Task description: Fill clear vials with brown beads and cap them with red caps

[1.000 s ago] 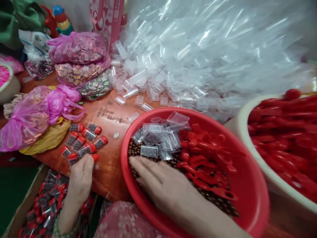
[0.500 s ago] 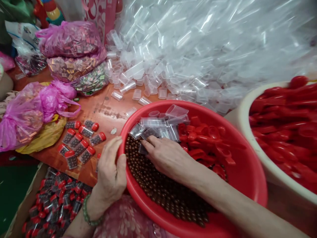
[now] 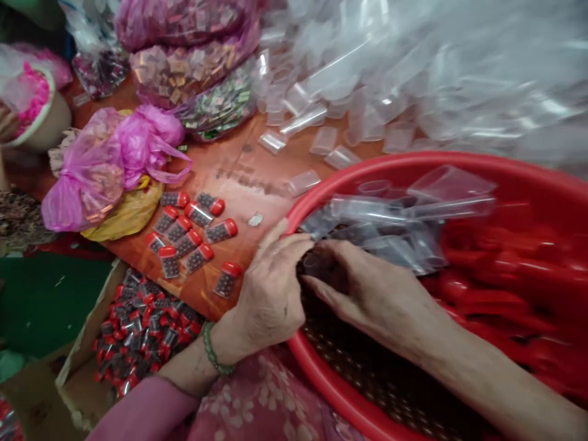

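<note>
My right hand (image 3: 381, 294) is over the large red basin (image 3: 459, 159), its thumb and fingers closed round a small clear plastic container (image 3: 316, 263). My left hand (image 3: 271, 291) meets it at the basin's rim, fingers curled; whatever lies inside them is hidden. Dark brown shiny beads (image 3: 367, 373) fill the near side of the basin, below my right hand. Behind that hand lie several clear containers (image 3: 381, 211). Red plastic parts (image 3: 496, 306) are heaped on the basin's right side.
Capped, bead-filled containers (image 3: 186, 229) lie on the orange tabletop left of my left hand. More fill a cardboard box (image 3: 142, 331) below the edge. Pink bags (image 3: 184, 73) and a big heap of clear containers (image 3: 367, 104) stand behind. At far left a person's hand (image 3: 7, 122) shows.
My right hand has come left from the bead pile with a clear container and now meets my left hand at the rim. The view has shifted right and closer to the basin.
</note>
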### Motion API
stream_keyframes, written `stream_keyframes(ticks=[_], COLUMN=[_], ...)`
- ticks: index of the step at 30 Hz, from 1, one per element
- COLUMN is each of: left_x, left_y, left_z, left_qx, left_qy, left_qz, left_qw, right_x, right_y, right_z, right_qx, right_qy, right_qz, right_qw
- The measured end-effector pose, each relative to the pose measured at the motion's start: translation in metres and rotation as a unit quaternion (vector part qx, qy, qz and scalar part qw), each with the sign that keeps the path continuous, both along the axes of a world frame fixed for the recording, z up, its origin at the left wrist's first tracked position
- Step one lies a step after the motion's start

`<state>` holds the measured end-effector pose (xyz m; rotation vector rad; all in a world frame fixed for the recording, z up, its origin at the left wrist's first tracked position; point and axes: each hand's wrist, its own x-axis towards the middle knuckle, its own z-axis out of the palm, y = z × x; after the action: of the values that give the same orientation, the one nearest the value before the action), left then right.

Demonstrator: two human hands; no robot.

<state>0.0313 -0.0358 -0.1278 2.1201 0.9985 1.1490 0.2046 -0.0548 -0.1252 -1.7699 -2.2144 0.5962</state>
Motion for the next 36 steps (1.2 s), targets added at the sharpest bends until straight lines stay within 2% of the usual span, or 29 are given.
stream_keyframes(ticks=[3, 5, 10, 14, 16, 18, 21, 24, 28, 31, 36], left_x=[0.001, 0.0, -0.001, -0.004, -0.006, -0.008, -0.006, 0.0, 0.01, 0.013, 0.012], left_y=[0.0, 0.0, 0.001, -0.001, -0.003, -0.006, -0.009, -0.011, -0.008, -0.006, -0.004], left_z=[-0.003, -0.003, 0.0, 0.013, 0.023, 0.033, 0.044, 0.045, 0.039, 0.037, 0.042], left_qx=[-0.007, -0.006, 0.006, 0.026, 0.045, 0.042, 0.019, 0.008, 0.003, -0.002, -0.006], left_qy=[0.005, 0.004, 0.012, 0.107, 0.168, 0.223, 0.29, 0.331, 0.348, 0.313, 0.252], left_qz=[-0.001, 0.002, 0.001, -0.011, -0.044, -0.117, -0.215, -0.214, -0.18, -0.179, -0.196], left_qw=[1.0, 1.0, 1.0, 0.994, 0.984, 0.967, 0.932, 0.919, 0.92, 0.932, 0.948], right_x=[-0.004, -0.004, -0.005, -0.002, 0.003, 0.009, 0.015, 0.015, 0.015, 0.015, 0.005], right_y=[-0.012, -0.019, -0.015, 0.002, 0.009, 0.013, 0.013, 0.008, 0.001, -0.005, -0.017], right_z=[-0.02, -0.024, -0.007, 0.006, 0.007, 0.006, 0.004, 0.004, 0.008, 0.014, 0.029], right_qx=[-0.002, -0.051, -0.273, -0.351, -0.397, -0.45, -0.515, -0.537, -0.529, -0.502, -0.449], right_qy=[-0.064, -0.101, -0.112, -0.029, 0.039, 0.12, 0.236, 0.326, 0.408, 0.452, 0.5], right_qz=[0.05, 0.07, 0.072, 0.047, 0.029, 0.003, -0.043, -0.092, -0.134, -0.162, -0.2], right_qw=[0.997, 0.991, 0.953, 0.935, 0.917, 0.885, 0.823, 0.773, 0.732, 0.719, 0.713])
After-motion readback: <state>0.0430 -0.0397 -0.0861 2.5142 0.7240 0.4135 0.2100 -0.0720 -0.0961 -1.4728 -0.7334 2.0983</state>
